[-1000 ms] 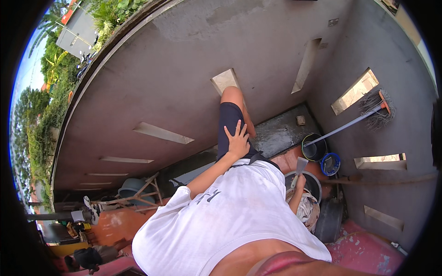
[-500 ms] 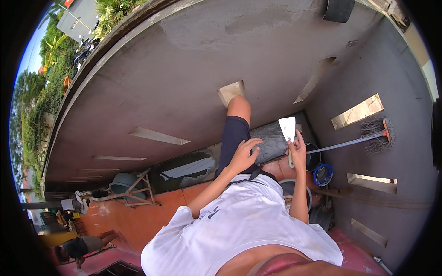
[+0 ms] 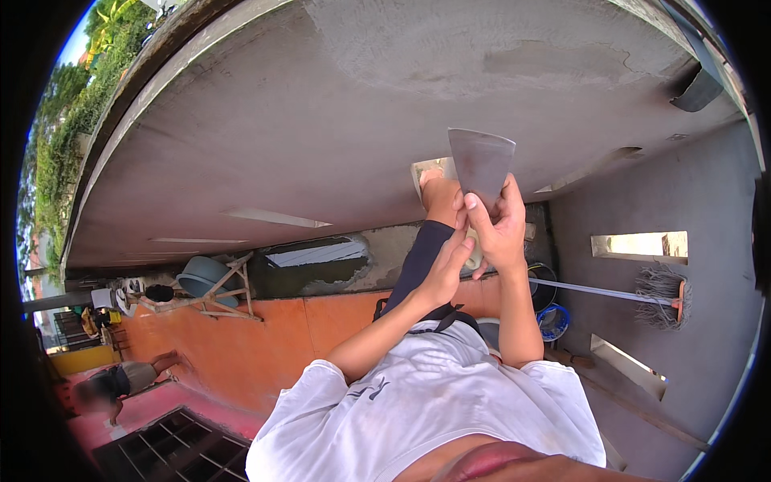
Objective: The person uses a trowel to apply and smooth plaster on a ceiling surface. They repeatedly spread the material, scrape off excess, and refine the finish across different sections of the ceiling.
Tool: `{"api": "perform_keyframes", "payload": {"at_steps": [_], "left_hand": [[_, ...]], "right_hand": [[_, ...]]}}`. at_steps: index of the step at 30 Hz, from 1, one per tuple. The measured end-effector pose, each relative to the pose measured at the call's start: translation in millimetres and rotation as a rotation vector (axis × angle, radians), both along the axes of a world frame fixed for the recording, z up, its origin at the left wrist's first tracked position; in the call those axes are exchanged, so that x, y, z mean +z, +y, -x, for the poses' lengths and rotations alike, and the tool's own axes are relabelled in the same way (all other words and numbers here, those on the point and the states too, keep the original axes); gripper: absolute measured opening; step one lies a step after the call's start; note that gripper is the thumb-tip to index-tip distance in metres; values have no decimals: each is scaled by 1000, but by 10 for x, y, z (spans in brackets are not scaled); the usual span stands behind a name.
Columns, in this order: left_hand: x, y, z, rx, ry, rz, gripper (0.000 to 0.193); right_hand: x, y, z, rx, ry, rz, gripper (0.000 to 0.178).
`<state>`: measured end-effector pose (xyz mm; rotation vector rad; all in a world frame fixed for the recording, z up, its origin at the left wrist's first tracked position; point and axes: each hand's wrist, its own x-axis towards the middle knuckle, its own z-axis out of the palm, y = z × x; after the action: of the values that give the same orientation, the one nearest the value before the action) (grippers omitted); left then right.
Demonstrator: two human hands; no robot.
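My right hand (image 3: pixel 501 231) is closed around a putty knife (image 3: pixel 483 157), its wide grey blade pointing up and its pale handle partly hidden by the fingers. My left hand (image 3: pixel 443 271) is beside the handle, fingers stretched toward it and fairly straight. Its fingertips overlap the tool in view, and whether they press on it I cannot tell. Behind the hands, my raised leg in dark shorts (image 3: pixel 415 261) reaches up to a slot in the grey plastered wall (image 3: pixel 321 145).
A mop (image 3: pixel 662 297) leans at the right by a blue-rimmed bucket (image 3: pixel 554 321). At left, a grey-blue basin (image 3: pixel 207 277) rests by a wooden stand (image 3: pixel 229 297) on the orange floor (image 3: pixel 281 341). Another person (image 3: pixel 120 381) is farther off, lower left. A wet trough (image 3: pixel 317 261) runs along the wall.
The putty knife has come up and nearer, turning its blade from bright white to grey. My left hand has moved right, up to the handle. The view has shifted.
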<state>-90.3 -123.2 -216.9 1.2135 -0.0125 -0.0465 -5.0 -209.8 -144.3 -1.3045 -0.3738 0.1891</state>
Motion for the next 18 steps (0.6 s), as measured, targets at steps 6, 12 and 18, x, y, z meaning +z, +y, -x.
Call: {"api": "perform_keyframes", "payload": {"at_steps": [6, 12, 18], "left_hand": [[276, -177, -512, -37, -92, 237, 46], [153, -464, -660, 63, -75, 344, 64], [114, -515, -667, 142, -79, 308, 68]], "right_hand": [[259, -50, -482, 22, -143, 124, 18], [317, -80, -573, -99, -221, 333, 14], [208, -30, -601, -124, -233, 230, 13]]}}
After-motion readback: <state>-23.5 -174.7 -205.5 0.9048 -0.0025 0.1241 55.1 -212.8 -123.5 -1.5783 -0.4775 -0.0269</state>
